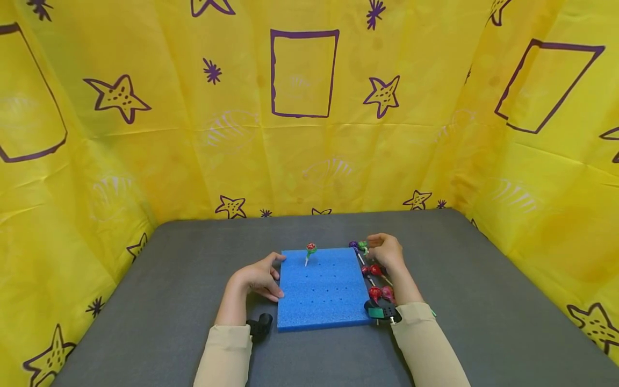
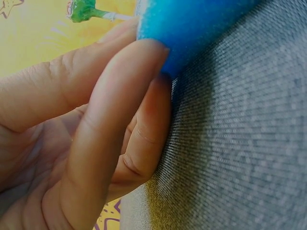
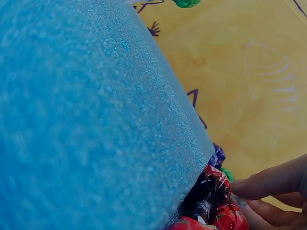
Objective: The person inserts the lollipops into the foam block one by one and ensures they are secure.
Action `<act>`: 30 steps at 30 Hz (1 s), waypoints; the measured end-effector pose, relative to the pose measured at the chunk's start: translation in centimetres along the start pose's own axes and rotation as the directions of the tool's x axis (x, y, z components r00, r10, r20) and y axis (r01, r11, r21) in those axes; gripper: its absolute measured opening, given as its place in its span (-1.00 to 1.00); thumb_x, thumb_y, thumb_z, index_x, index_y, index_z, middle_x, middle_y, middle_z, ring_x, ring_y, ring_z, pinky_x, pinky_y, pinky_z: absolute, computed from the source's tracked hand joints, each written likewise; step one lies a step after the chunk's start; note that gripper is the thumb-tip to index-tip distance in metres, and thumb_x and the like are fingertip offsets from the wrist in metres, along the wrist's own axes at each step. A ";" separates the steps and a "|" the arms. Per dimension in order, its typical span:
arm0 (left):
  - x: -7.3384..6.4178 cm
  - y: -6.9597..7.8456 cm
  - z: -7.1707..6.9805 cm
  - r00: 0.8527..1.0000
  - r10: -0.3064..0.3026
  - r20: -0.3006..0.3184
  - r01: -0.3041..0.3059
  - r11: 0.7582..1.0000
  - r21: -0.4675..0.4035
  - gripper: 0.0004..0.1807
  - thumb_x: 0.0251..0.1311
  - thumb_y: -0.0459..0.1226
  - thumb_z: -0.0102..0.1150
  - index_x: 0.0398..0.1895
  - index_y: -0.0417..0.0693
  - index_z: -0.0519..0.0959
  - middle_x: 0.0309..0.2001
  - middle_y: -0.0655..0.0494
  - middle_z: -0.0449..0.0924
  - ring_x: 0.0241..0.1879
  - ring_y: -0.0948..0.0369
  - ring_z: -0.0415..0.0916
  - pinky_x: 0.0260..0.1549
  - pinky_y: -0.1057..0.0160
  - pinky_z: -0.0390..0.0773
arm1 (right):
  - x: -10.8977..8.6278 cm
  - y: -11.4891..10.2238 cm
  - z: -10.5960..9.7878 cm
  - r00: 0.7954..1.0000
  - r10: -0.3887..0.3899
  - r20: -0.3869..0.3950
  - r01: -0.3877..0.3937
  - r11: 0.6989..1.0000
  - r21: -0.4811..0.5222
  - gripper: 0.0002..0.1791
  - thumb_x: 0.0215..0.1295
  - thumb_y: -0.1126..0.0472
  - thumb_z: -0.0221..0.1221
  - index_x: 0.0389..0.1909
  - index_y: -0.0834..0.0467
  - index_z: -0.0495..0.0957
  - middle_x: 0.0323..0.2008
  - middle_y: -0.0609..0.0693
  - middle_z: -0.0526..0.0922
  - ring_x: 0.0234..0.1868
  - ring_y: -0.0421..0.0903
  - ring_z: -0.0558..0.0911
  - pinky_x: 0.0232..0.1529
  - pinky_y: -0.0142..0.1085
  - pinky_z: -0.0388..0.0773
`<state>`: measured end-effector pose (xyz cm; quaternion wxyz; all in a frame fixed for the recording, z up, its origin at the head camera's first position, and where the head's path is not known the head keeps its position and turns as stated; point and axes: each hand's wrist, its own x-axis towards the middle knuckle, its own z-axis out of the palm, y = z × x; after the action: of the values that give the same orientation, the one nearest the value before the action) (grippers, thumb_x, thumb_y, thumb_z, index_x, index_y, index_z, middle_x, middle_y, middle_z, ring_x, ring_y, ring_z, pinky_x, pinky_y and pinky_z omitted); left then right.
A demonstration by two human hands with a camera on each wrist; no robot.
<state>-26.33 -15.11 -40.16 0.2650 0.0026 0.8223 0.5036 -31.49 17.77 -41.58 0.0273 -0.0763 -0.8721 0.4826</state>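
Observation:
A blue foam board (image 1: pixel 321 312) with rows of small holes lies on the table. One lollipop (image 1: pixel 311 248) with a green and red wrapper stands upright in its far left part. My left hand (image 1: pixel 258 277) touches the board's left edge, index finger by the far corner and thumb lower down; the left wrist view shows these fingertips against the foam. Beyond the board's right side, my right hand (image 1: pixel 386 251) has its thumb and index finger apart, tips right at a green-wrapped lollipop (image 1: pixel 362 246). Beside that lies a purple lollipop (image 1: pixel 353 245).
Several red and pink lollipops, such as a red one (image 1: pixel 374 293), lie along the board's right edge, partly under the right forearm. The grey table (image 1: pixel 193 279) is enclosed by yellow cloth (image 1: pixel 300 161) with purple drawings at the back and sides.

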 end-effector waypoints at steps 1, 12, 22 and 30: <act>0.0 0.0 0.0 1.000 0.000 0.000 0.000 1.000 0.001 0.04 -0.03 -0.62 0.35 0.49 0.04 0.07 -0.10 -0.13 0.32 -0.42 0.12 0.69 -0.41 0.20 0.77 | 0.0 0.1 0.0 1.000 0.003 0.003 -0.003 1.000 0.003 -0.53 0.04 0.48 0.28 0.06 0.32 0.59 0.05 0.31 0.66 0.00 0.19 0.65 -0.25 -0.30 0.70; 0.0 0.1 0.0 1.000 0.000 0.005 0.000 1.000 0.001 0.04 -0.03 -0.60 0.36 0.50 0.05 0.06 -0.10 -0.13 0.31 -0.42 0.12 0.68 -0.41 0.20 0.77 | 0.2 0.4 0.2 1.000 0.004 -0.022 -0.004 1.000 -0.027 -0.52 -0.03 0.46 0.32 0.02 0.30 0.61 0.00 0.29 0.69 -0.04 0.18 0.66 -0.27 -0.26 0.71; 0.0 0.0 0.0 1.000 0.010 0.006 -0.010 1.000 -0.006 0.03 -0.03 -0.63 0.33 0.49 0.03 0.06 -0.11 -0.12 0.31 -0.42 0.12 0.68 -0.42 0.19 0.77 | 0.3 0.5 0.3 0.998 -0.029 -0.054 0.027 0.999 -0.038 -0.60 0.10 0.43 0.26 0.03 0.32 0.61 -0.03 0.31 0.71 -0.03 0.20 0.69 -0.23 -0.24 0.74; 0.0 0.0 0.0 1.000 0.013 0.005 -0.013 1.000 -0.006 0.03 -0.03 -0.63 0.33 0.49 0.03 0.06 -0.11 -0.12 0.31 -0.42 0.12 0.68 -0.42 0.19 0.77 | 0.3 0.6 0.2 0.989 -0.086 -0.119 0.081 0.996 -0.047 -0.61 0.09 0.40 0.27 0.01 0.31 0.61 -0.07 0.30 0.72 -0.04 0.20 0.70 -0.13 -0.09 0.73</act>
<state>-26.28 -15.10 -40.17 0.2639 0.0085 0.8199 0.5079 -31.75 17.92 -42.21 0.0987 -0.0695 -0.8812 0.4570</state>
